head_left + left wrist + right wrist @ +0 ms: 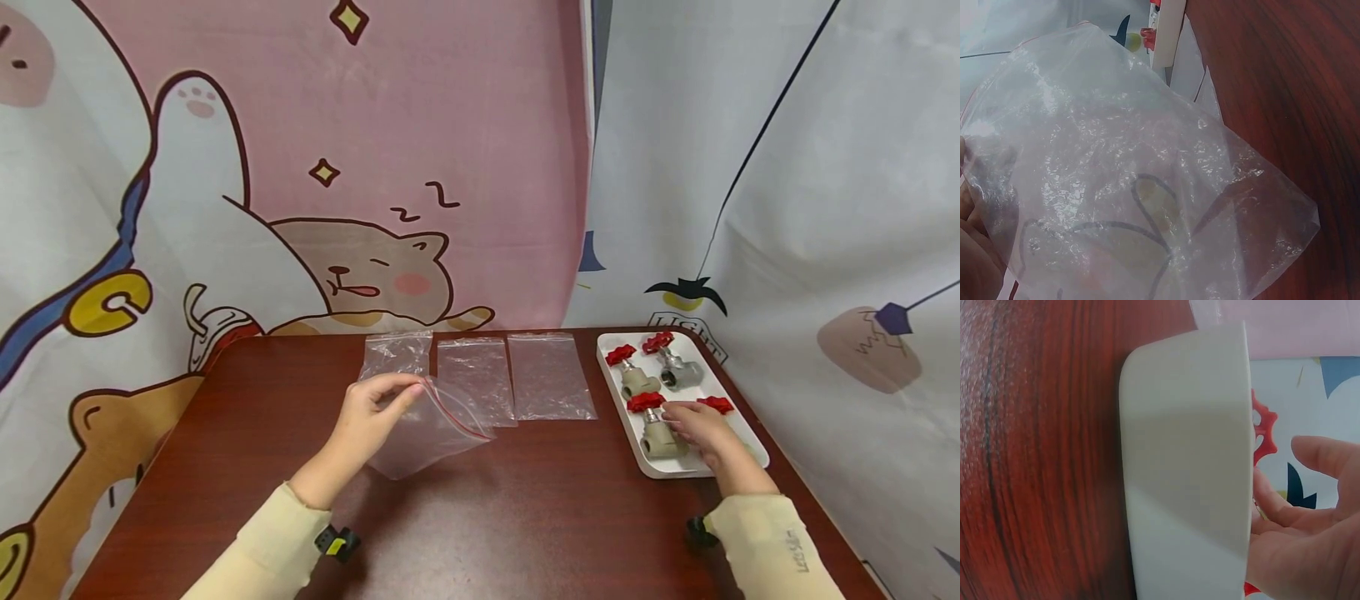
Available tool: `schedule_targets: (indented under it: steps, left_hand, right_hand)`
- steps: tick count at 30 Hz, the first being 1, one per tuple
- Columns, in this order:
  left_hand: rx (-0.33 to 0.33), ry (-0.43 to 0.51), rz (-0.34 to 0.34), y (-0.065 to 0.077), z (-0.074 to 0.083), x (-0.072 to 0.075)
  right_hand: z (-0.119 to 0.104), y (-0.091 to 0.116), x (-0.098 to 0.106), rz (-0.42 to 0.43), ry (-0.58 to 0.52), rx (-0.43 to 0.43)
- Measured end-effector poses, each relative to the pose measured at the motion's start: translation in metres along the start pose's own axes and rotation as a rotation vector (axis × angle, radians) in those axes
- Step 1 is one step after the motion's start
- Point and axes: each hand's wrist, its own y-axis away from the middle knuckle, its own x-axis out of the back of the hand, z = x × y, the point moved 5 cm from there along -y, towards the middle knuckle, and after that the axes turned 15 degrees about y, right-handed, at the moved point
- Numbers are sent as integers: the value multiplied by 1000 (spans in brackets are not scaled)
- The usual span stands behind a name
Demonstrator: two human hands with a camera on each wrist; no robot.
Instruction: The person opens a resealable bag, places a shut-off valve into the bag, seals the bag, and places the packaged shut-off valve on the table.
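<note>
My left hand (375,417) pinches the top corner of a clear zip bag (431,442) between thumb and fingers. The bag's red-lined mouth slants down to the right, and its body hangs over the table; the left wrist view is mostly filled by its crinkled film (1104,144). On the right, my right hand (705,429) reaches into a white tray (697,470). Its fingertips are beside the front valve (660,439), which has a red handwheel. In the right wrist view the thumb (1319,453) stands apart from the fingers, whose tips are partly hidden behind the tray wall (1188,456).
Two more valves, a beige one (637,382) and a metal one (684,374), lie at the tray's back. Another red handwheel (715,405) shows beyond my right hand. Flat clear bags (551,383) lie along the far table edge, before a printed curtain (495,167).
</note>
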Motion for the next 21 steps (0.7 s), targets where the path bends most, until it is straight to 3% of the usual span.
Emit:
schedule_targets:
  steps: [5,11,21]
  left_hand:
    - [13,9,-2,-1,-1,0]
    - [24,11,-2,-1,-1,0]
    - [28,12,-7,0,-2,0]
  right_hand:
    - [4,-5,-4,-89,-20,15]
    - [6,-9,-7,-104,57,29]
    - [11,-11,-14,-174,58,-66]
